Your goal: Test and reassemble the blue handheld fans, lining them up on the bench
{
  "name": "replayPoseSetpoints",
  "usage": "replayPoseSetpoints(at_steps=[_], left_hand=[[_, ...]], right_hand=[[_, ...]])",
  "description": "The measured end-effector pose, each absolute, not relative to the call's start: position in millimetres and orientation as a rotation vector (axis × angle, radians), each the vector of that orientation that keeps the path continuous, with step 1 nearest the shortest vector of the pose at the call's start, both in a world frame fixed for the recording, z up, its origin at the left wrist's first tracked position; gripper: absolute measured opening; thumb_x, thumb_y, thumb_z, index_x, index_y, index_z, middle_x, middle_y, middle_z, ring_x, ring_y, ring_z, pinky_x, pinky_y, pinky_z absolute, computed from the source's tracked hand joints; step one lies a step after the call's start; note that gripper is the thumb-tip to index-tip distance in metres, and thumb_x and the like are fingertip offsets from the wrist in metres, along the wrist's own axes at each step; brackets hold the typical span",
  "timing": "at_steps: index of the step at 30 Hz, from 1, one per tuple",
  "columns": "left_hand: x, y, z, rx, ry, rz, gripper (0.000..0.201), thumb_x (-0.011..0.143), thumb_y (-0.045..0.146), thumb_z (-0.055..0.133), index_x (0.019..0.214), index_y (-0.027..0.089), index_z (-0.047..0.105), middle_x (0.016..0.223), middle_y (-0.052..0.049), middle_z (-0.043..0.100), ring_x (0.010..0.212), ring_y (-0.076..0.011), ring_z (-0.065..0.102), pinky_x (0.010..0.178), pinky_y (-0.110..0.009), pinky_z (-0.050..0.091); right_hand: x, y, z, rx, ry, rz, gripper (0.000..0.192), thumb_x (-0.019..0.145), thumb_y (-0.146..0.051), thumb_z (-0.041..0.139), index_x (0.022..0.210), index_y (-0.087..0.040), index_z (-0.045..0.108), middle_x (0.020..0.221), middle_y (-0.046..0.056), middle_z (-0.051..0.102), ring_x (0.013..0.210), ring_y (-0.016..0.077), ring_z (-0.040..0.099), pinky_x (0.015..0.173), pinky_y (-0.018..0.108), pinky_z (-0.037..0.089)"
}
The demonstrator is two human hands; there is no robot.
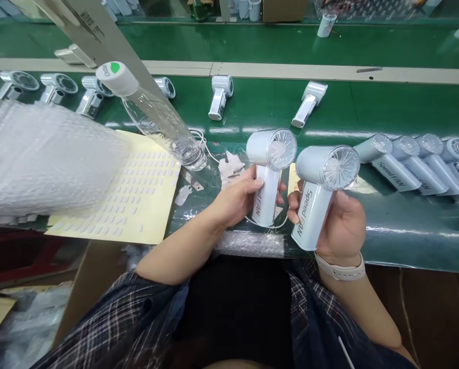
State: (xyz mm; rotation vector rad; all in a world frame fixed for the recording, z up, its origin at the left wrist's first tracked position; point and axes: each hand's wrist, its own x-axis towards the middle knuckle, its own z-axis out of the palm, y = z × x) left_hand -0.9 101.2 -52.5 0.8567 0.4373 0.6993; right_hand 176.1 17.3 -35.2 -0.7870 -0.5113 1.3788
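A person seated at a green workbench [406, 241] holds two small white handheld fans, one in each hand, just below the middle of the view. The left hand [237, 200] has its fingers closed round the handle of the left fan [270, 171], whose round clear grille points toward 2 o'clock. The right hand [340, 225], with a pale watch strap [340, 270] on its wrist, has its fingers clamped round the handle of the right fan [321, 192], printed SpeedFAN; its grille also faces 2 o'clock. The two fans sit side by side, close but not touching.

At 3 o'clock from the hands, a row of finished fans [414, 161] lies on the bench. At 10 o'clock a clear plastic bottle [156, 115] with a white cap stands, leaning in the wide-angle view, beside a yellow sheet of small white stickers [137, 195]. A roll of bubble wrap [44, 159] fills the far 9 o'clock edge. At 12 o'clock, more fan bodies [221, 95] lie spaced along a green conveyor belt [386, 107]
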Motion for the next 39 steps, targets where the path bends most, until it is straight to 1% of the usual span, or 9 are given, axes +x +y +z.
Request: replayPoseSetpoints(at_steps=[4, 8, 14, 19, 26, 30, 33, 36, 39], left_hand=[[-4.5, 99.0, -49.2, 1.026, 0.424, 0.723, 0.052, 0.087, 0.039, 0.082, 0.130, 0.019, 0.061, 0.111, -0.010, 0.078, 0.095, -0.0257, 0.079, 0.079, -0.034, 0.062], [-5.5, 97.5, -44.9, 1.110, 0.383, 0.682, 0.061, 0.085, 0.042, 0.088, 0.135, 0.017, 0.064, 0.116, -0.014, 0.079, 0.108, -0.0280, 0.078, 0.088, -0.034, 0.063], [-0.8, 99.4, -44.3, 1.090, 0.403, 0.684, 0.072, 0.074, 0.052, 0.095, 0.128, 0.012, 0.071, 0.114, -0.016, 0.081, 0.105, -0.0281, 0.080, 0.085, -0.032, 0.065], [0.4, 99.1, -44.4, 1.077, 0.393, 0.654, 0.075, 0.072, 0.056, 0.095, 0.127, 0.011, 0.072, 0.112, -0.017, 0.081, 0.102, -0.0292, 0.081, 0.087, -0.034, 0.065], [-0.8, 99.0, -46.5, 1.118, 0.471, 0.645, 0.060, 0.078, 0.045, 0.092, 0.125, 0.012, 0.073, 0.112, -0.015, 0.082, 0.105, -0.0250, 0.079, 0.091, -0.033, 0.062], [-2.9, 99.9, -47.0, 1.391, 0.550, 0.759, 0.043, 0.081, 0.034, 0.086, 0.119, 0.015, 0.076, 0.113, -0.012, 0.081, 0.110, -0.0270, 0.077, 0.100, -0.041, 0.061], [-5.4, 102.0, -48.9, 1.741, 0.559, 0.952, 0.030, 0.084, 0.026, 0.083, 0.114, 0.020, 0.080, 0.123, -0.011, 0.080, 0.131, -0.0304, 0.069, 0.119, -0.050, 0.049], [-6.7, 105.6, -51.3, 1.992, 0.478, 1.114, 0.024, 0.096, 0.026, 0.074, 0.120, 0.028, 0.079, 0.131, -0.008, 0.078, 0.147, -0.0280, 0.057, 0.128, -0.054, 0.038], [-6.0, 108.1, -51.3, 2.086, 0.363, 1.234, 0.025, 0.100, 0.032, 0.071, 0.124, 0.031, 0.078, 0.126, -0.007, 0.080, 0.145, -0.0257, 0.058, 0.122, -0.050, 0.045]], right_hand=[[178.0, 16.8, -37.6, -0.803, -0.497, 1.232, 0.027, 0.082, -0.048, 0.074, 0.097, -0.026, 0.077, 0.086, 0.004, 0.074, 0.073, 0.0227, 0.068, 0.054, 0.033, 0.058], [176.6, 15.4, -42.3, -0.913, -0.417, 1.106, 0.027, 0.088, -0.047, 0.066, 0.099, -0.023, 0.075, 0.088, 0.006, 0.078, 0.079, 0.0247, 0.074, 0.065, 0.038, 0.063], [175.3, 11.0, -48.2, -1.007, -0.331, 1.127, 0.034, 0.091, -0.047, 0.068, 0.112, -0.021, 0.073, 0.090, 0.006, 0.082, 0.074, 0.0234, 0.078, 0.062, 0.036, 0.064], [176.1, 13.1, -47.8, -1.066, -0.374, 1.102, 0.023, 0.090, -0.039, 0.067, 0.101, -0.020, 0.074, 0.085, 0.003, 0.081, 0.070, 0.0217, 0.077, 0.058, 0.033, 0.064], [182.5, 14.5, -48.6, -1.068, -0.446, 1.116, 0.034, 0.088, -0.043, 0.057, 0.099, -0.018, 0.077, 0.085, 0.007, 0.080, 0.068, 0.0256, 0.076, 0.056, 0.039, 0.063], [189.6, 8.7, -52.0, -1.133, -0.688, 0.992, 0.030, 0.082, -0.041, 0.077, 0.106, -0.022, 0.076, 0.094, 0.006, 0.081, 0.086, 0.0299, 0.079, 0.082, 0.050, 0.067], [194.6, 4.5, -48.2, -1.164, -1.091, 0.825, 0.050, 0.071, -0.030, 0.094, 0.117, -0.025, 0.072, 0.118, 0.009, 0.081, 0.115, 0.0355, 0.075, 0.107, 0.058, 0.059], [197.7, 3.8, -42.3, -1.033, -1.390, 0.677, 0.052, 0.076, -0.034, 0.092, 0.122, -0.026, 0.070, 0.139, 0.011, 0.073, 0.139, 0.0392, 0.061, 0.123, 0.065, 0.042], [198.4, 4.0, -39.1, -0.961, -1.476, 0.591, 0.042, 0.083, -0.033, 0.086, 0.122, -0.028, 0.071, 0.143, 0.008, 0.071, 0.145, 0.0382, 0.056, 0.126, 0.068, 0.036]])
